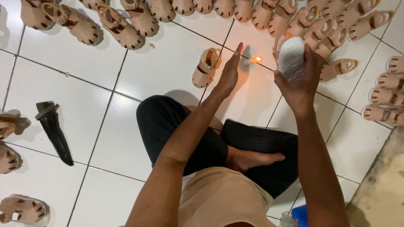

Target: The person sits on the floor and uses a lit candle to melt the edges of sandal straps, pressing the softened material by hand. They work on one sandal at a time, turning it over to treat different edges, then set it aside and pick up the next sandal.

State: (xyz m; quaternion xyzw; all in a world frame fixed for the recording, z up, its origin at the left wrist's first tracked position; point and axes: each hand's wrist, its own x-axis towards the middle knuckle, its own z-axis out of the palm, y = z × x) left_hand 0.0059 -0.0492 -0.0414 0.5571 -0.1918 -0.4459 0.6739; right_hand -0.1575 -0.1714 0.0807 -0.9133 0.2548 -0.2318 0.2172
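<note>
Your right hand (299, 82) is clamped around a white, rounded shoe sole (291, 57), held sole-side up just beside the small orange flame (256, 59) burning on the white tiled floor (75, 59). Your left hand (229, 73) is flat and empty, fingers together and stretched out, standing edge-on just left of that flame like a shield. Near your left hand, one beige rubber sandal (205, 67) lies alone on the tiles. Rows of matching beige sandals (126, 25) line the top of the floor and run down the right side. Well to your left, a black, tapered shoe-shaped form (54, 130) lies on a tile. By your right knee, at the bottom edge, a blue box-like package (301, 215) shows only its corner; what kind it is, you cannot tell.
</note>
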